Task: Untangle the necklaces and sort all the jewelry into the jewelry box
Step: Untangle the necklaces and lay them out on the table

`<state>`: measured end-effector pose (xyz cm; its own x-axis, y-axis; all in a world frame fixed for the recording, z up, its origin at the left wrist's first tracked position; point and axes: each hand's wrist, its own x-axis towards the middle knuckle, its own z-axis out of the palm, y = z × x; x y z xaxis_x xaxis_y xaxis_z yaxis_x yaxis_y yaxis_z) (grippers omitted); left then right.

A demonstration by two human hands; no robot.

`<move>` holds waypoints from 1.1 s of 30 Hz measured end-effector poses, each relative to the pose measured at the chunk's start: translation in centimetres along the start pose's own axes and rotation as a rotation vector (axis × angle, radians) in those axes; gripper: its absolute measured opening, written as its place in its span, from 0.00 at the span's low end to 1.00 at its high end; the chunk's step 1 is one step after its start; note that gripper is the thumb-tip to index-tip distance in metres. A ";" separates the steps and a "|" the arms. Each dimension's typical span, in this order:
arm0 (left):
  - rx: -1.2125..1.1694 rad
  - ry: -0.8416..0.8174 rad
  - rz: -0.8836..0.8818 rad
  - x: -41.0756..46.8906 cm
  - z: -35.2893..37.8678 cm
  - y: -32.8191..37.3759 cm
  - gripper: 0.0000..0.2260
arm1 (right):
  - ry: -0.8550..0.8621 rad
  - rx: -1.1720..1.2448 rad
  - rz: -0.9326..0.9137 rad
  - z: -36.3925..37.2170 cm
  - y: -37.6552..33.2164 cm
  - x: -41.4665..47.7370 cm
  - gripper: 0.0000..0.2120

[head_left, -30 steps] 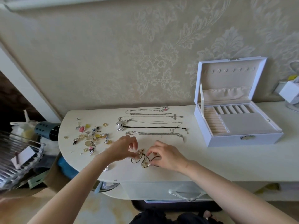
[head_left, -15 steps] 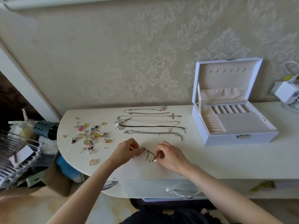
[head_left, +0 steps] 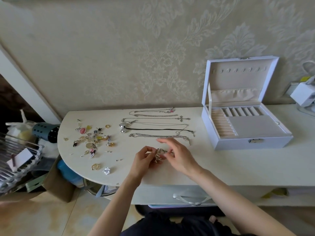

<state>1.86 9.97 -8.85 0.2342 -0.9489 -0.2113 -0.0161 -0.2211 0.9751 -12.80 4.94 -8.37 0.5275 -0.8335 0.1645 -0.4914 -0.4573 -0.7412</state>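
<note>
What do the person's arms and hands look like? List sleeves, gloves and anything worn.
The left arm and right arm are bare along their whole visible length: no sleeves, cuffs or gloves. The left hand and right hand show no watch, bracelet or ring that can be made out. The only clothing in view is dark fabric at the bottom edge.

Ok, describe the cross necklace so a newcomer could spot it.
Find the open white jewelry box on the table. Left of it necklaces lie in rows; the cross necklace is toward the wall. Only it ends in a silver cross.
</note>
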 end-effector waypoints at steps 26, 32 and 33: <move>-0.076 -0.092 0.148 -0.3 -0.9 -1.2 0.13 | 0.046 0.029 0.190 1.3 0.1 -0.2 0.07; -0.049 -0.165 0.130 -0.6 -0.5 -0.8 0.15 | 0.096 0.103 0.197 1.4 -0.2 -0.3 0.05; -0.039 -0.171 0.138 -0.6 -0.4 -0.8 0.15 | 0.115 0.121 0.199 1.4 -0.2 -0.2 0.04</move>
<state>2.16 10.79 -9.52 0.0642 -0.9947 -0.0807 0.0015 -0.0808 0.9967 -11.85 5.66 -9.17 0.3432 -0.9362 0.0754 -0.4878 -0.2463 -0.8375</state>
